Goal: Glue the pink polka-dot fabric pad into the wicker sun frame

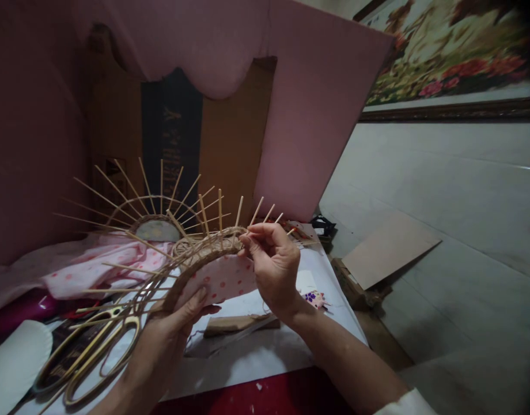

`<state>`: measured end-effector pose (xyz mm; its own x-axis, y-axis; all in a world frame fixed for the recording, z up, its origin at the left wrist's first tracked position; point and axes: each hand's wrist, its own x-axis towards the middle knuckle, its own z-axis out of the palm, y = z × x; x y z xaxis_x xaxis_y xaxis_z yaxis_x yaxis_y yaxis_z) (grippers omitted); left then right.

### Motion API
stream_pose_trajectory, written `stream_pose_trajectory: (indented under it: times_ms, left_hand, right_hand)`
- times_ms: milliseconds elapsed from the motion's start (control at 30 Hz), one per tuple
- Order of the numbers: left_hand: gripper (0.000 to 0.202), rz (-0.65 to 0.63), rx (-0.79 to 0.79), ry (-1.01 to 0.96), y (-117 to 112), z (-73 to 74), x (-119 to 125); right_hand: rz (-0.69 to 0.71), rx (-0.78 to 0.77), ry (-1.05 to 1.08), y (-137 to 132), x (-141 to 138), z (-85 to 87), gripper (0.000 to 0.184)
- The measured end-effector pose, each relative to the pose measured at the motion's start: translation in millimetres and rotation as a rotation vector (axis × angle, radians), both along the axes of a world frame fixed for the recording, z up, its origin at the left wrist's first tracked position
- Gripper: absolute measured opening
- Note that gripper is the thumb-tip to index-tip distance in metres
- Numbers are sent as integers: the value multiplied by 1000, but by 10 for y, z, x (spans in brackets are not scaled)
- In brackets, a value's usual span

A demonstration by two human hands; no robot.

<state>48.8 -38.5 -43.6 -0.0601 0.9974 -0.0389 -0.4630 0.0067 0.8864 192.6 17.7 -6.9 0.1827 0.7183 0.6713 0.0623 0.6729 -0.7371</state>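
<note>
My left hand [181, 323] grips the lower left edge of a round woven piece [226, 279], tilted up above the table. Pink-dotted white cloth covers its face, brown twine [185, 276] rings its edge, and thin wooden sticks stick out all round. At the top right of that rim, my right hand [273, 259] is closed in a pinch on the twine, its thumb and fingertips together. Behind it stands a second stick-rayed piece [156, 229] with a pale centre and a twine hoop. Gold-handled scissors [105, 346] lie left of my left wrist.
On the white tabletop [248, 363] lie a brown rolled strip [241, 325], pink dotted fabric [96, 268] and a small patterned scrap [315, 298]. A white scalloped plate [21, 360] sits at lower left. Pink panels [308, 115] rise behind; a cardboard sheet [390, 248] leans at right.
</note>
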Motion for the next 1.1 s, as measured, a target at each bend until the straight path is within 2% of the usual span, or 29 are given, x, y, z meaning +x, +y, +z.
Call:
stream_pose_trajectory:
  times_ms: [233, 433, 533, 667, 967, 1100]
  left_hand:
    - [59, 10, 0, -4, -9, 20, 7]
    - [54, 9, -10, 0, -4, -4, -1]
    - [53, 11, -3, -4, -10, 18, 5]
    - [53, -13, 3, -2, -17, 39, 9]
    - [49, -13, -11, -15, -12, -12, -9]
    - [48, -9, -13, -14, -11, -6, -7]
  right_hand:
    - [-123, 50, -141, 11, 13, -46, 7]
    - [-245, 151, -258, -25, 6, -33, 11]
    - [-232, 103, -238, -37, 1, -25, 13]
    - [-182, 27, -239, -28, -7, -30, 2]
    - [-286, 110, -271, -127, -3, 78, 6]
    - [-226, 32, -308, -123, -22, 52, 5]
